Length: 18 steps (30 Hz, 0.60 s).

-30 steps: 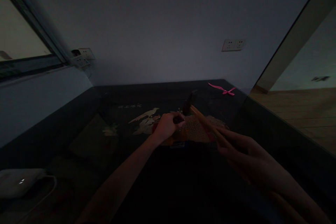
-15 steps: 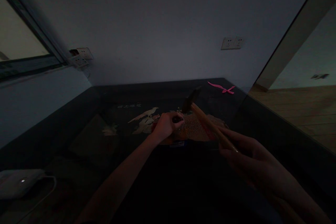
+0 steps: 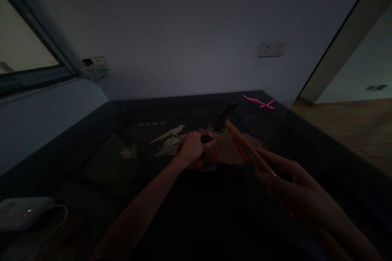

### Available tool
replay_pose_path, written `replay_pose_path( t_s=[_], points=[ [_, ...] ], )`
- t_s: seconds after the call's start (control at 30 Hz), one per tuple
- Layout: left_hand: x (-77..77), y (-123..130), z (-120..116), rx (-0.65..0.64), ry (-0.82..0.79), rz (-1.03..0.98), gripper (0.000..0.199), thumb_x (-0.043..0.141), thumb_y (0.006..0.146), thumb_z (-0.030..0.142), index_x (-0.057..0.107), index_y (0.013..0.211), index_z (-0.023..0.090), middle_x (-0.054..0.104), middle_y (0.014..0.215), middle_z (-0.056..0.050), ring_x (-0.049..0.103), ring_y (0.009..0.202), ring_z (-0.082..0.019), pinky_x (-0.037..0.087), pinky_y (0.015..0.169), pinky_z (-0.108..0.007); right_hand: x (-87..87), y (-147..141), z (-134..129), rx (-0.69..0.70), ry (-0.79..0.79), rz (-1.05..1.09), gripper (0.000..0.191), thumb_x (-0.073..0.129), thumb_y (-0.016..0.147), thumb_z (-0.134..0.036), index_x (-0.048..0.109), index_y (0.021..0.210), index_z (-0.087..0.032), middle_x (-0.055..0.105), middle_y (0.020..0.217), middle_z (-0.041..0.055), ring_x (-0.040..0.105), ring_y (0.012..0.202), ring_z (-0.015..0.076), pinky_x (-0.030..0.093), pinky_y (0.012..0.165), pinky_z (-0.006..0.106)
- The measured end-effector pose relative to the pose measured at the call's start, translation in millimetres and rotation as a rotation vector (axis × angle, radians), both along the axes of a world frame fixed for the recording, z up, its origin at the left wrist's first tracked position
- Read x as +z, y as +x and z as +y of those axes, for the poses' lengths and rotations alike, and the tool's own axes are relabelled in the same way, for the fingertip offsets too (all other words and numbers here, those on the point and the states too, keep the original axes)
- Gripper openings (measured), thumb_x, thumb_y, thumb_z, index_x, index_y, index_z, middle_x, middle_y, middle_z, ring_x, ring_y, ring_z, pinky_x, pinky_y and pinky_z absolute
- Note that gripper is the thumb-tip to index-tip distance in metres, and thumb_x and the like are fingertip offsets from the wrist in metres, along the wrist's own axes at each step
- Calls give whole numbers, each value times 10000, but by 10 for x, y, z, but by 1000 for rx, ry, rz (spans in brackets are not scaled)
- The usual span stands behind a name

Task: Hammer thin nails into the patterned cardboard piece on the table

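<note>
My right hand (image 3: 284, 175) is wrapped round the wooden handle of a hammer (image 3: 241, 138), whose dark head is raised just right of my left hand. My left hand (image 3: 196, 147) is closed in a pinch, thumb and index finger curled round a dark gap; whatever they hold is too dark to make out. Under and beside that hand lies a brownish piece covered in small dark dots (image 3: 225, 146), with reddish parts at both sides. Dim light hides its exact kind.
The dark tabletop (image 3: 183, 212) bears a bird picture (image 3: 170, 142) and pale lettering. A pink ribbon (image 3: 260, 102) lies at the back right. At the left front sits a white device (image 3: 24, 214) with a cable. Sockets (image 3: 272, 49) are on the wall behind.
The hammer head has shifted slightly up and to the right, away from my left hand. My left hand stays in nearly the same place.
</note>
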<state>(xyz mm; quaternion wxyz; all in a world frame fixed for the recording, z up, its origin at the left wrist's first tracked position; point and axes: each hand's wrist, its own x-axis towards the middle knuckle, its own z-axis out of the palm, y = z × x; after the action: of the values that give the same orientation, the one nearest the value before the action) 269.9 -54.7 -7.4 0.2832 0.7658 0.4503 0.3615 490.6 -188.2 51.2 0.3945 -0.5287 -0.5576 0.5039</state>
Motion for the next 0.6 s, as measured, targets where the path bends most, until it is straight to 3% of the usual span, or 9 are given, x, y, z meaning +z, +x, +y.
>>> replay_pose_path(
  t_s=[0.2, 0.4, 0.6],
  points=[
    [3, -2, 7, 5, 10, 2, 161, 636, 739, 209, 698, 883, 171, 722, 894, -42, 661, 824, -169, 500, 774, -268, -86, -29, 60, 39, -76, -35, 642, 629, 757, -400, 483, 1341, -175, 566, 581, -14, 470, 420, 102, 390, 370, 204],
    [28, 21, -3, 15, -20, -1, 104, 639, 745, 224, 689, 814, 165, 719, 841, -34, 658, 752, -154, 494, 722, -244, -93, 32, 21, 20, -56, -23, 672, 633, 757, -417, 443, 1366, -204, 511, 579, -37, 392, 380, 71, 317, 324, 183],
    [102, 26, -44, 37, -42, 46, 121, 620, 736, 166, 698, 829, 171, 718, 842, -28, 652, 768, -157, 486, 714, -243, -153, 32, 19, 54, -133, -60, 667, 599, 784, -435, 422, 1378, -188, 441, 551, -58, 352, 369, 61, 297, 327, 179]
  ],
)
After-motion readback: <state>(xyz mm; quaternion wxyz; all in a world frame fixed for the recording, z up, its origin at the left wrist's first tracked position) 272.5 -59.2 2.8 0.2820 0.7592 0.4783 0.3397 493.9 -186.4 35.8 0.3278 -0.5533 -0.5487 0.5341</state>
